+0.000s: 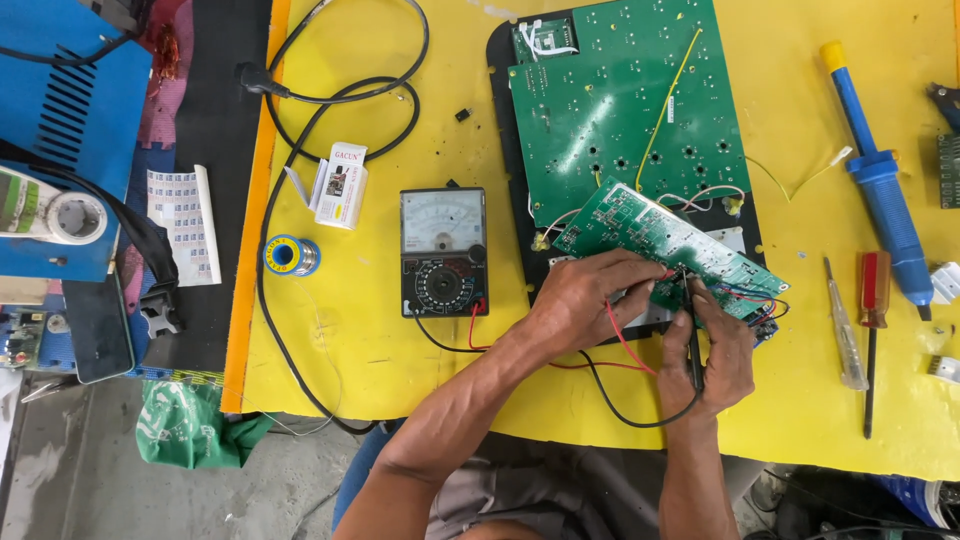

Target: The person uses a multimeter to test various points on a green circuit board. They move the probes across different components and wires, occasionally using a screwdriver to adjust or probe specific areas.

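Observation:
My left hand (590, 300) grips the red probe lead (622, 340) and presses it onto a small green circuit board (660, 240). My right hand (715, 350) holds the black probe (693, 345) upright, its tip on the same board. Both leads run back to an analogue multimeter (443, 252) lying to the left on the yellow table (350, 340). The small board lies tilted over a larger green circuit board (625, 110) that sits on a black panel (505, 150).
A blue desoldering pump (880, 180), a small screwdriver (845, 325) and a red-handled screwdriver (873, 300) lie at the right. A solder spool (292, 256), a small white box (340, 185) and a black power cable (300, 100) lie left. A blue machine (70, 120) stands far left.

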